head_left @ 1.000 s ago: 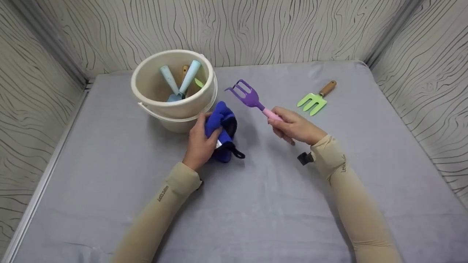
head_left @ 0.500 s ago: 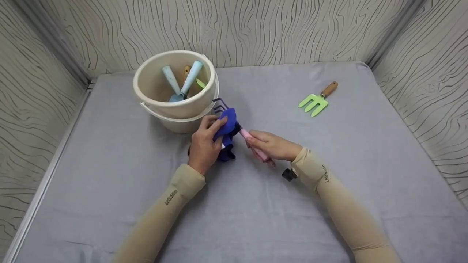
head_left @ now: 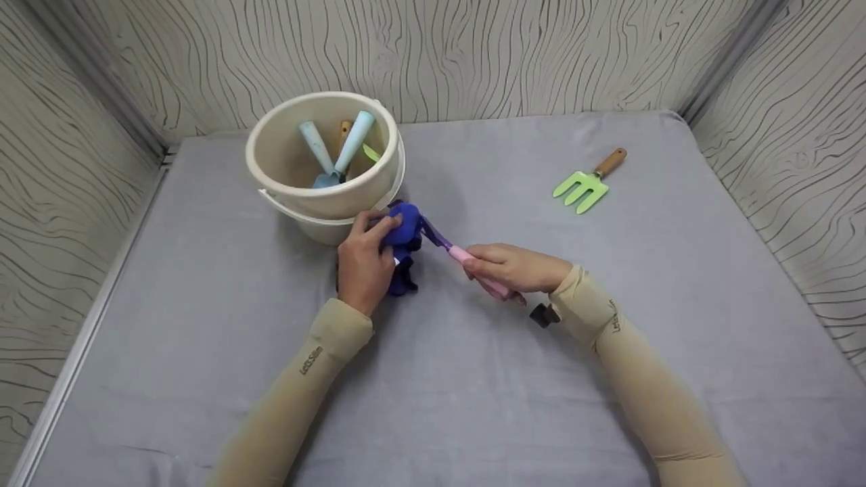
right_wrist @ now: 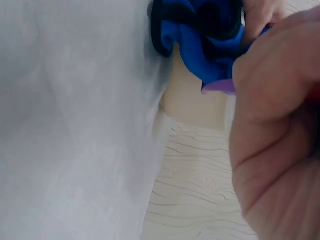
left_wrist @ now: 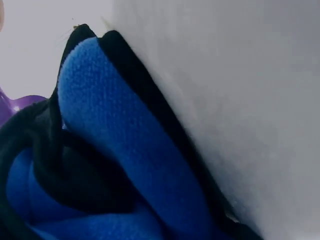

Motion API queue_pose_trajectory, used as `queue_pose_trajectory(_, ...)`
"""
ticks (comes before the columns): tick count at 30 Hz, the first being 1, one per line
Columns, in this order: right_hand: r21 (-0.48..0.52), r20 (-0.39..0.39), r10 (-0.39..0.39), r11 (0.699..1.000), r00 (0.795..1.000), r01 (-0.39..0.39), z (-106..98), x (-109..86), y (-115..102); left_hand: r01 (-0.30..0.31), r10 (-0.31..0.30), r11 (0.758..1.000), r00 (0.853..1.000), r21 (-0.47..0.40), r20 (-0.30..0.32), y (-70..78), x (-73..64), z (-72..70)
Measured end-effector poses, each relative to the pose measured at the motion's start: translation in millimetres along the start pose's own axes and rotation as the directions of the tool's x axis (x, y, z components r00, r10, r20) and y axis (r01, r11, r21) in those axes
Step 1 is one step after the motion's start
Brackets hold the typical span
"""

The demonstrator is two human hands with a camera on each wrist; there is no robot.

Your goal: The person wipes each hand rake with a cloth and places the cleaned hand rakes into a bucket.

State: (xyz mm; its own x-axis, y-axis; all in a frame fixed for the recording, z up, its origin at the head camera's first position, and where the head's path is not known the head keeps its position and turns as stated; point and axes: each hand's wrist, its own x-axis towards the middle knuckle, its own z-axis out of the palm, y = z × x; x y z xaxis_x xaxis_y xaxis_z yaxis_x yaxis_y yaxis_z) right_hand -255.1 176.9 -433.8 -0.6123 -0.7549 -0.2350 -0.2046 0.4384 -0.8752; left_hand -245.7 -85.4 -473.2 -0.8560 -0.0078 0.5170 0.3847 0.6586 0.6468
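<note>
My left hand (head_left: 369, 260) pinches a bunched blue cloth (head_left: 400, 237) with black edging, just in front of the bucket. The cloth is wrapped over the tines of a purple hand cultivator (head_left: 435, 233), so most of its head is hidden. My right hand (head_left: 517, 267) grips the cultivator's pink handle (head_left: 484, 274). In the left wrist view the folded cloth (left_wrist: 130, 120) fills much of the picture, with a bit of purple metal (left_wrist: 20, 105) at the left. In the right wrist view my curled right hand (right_wrist: 280, 110) stands beside the purple head (right_wrist: 219, 87) and the cloth.
A cream bucket (head_left: 325, 206) stands at the back left, its handle hanging down in front. Inside are tools with light blue handles (head_left: 355, 142), an orange-brown handle and a green piece. A green hand fork (head_left: 583, 189) with a wooden handle lies on the grey tablecloth (head_left: 676, 270).
My right hand has brought the cultivator left and down to the cloth. The cloth now covers its tines, which stuck out half a second ago. My left hand has shifted slightly left since then.
</note>
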Motion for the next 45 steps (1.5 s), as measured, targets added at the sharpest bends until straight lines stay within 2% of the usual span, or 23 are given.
queue_pose_trajectory(3,0.032,0.003,-0.001,1.0,1.0,0.001,-7.0,-4.8,0.6,-0.015,0.015,1.0,1.0,0.013,-0.003,0.5,0.6,-0.9)
queue_pose_trajectory(6,0.116,-0.009,-0.007,0.993,1.0,0.008,-13.7,-8.6,3.0,-0.023,0.023,1.0,1.0,0.014,0.015,1.2,0.4,-0.7)
queue_pose_trajectory(10,0.28,-0.077,-0.025,0.959,0.997,0.045,-17.4,-9.4,7.0,-0.028,0.029,0.999,1.0,-0.016,0.013,3.2,-1.1,-0.1)
queue_pose_trajectory(12,0.353,-0.113,-0.022,0.934,0.993,0.061,-15.7,-8.3,7.7,-0.062,0.062,0.998,0.998,-0.024,-0.004,6.8,-3.2,-0.4)
queue_pose_trajectory(15,0.421,-0.124,-0.012,0.905,0.992,0.063,-9.2,-4.4,7.1,-0.176,0.176,0.984,0.984,0.01,-0.018,14.4,-7.4,-1.2)
queue_pose_trajectory(18,0.422,-0.106,-0.005,0.905,0.994,0.05,-1.9,1.2,5.3,-0.283,0.285,0.954,0.959,0.097,-0.007,19.6,-10.1,-1.2)
queue_pose_trajectory(20,0.411,-0.084,-0.013,0.911,0.996,0.047,2.1,4.0,4.4,-0.318,0.321,0.935,0.947,0.158,0.009,20.1,-10.5,-0.6)
queue_pose_trajectory(25,0.396,-0.018,-0.016,0.918,1.0,0.021,6.1,7.3,5.1,-0.304,0.295,0.913,0.953,0.273,0.074,17.5,-9.2,0.2)
queue_pose_trajectory(30,0.359,0.014,0.014,0.933,1.0,-0.019,1.2,5.3,6.1,-0.289,0.266,0.903,0.957,0.318,0.114,15.8,-7.3,1.1)
queue_pose_trajectory(35,0.341,0.016,0.03,0.939,0.999,-0.034,-7.4,1.0,7.1,-0.28,0.266,0.891,0.96,0.358,0.088,10.9,-6.1,2.5)
queue_pose_trajectory(40,0.381,-0.036,0.029,0.924,0.999,-0.013,-15.0,-0.3,12.0,-0.263,0.262,0.892,0.963,0.368,0.054,8.8,-6.4,2.6)
queue_pose_trajectory(42,0.398,-0.072,0.034,0.917,0.997,-0.003,-15.6,0.7,13.4,-0.279,0.287,0.893,0.957,0.354,0.031,11.6,-7.6,2.0)
queue_pose_trajectory(45,0.401,-0.128,0.037,0.916,0.991,0.018,-13.6,3.0,13.7,-0.332,0.351,0.886,0.936,0.322,0.0,19.0,-10.6,1.8)
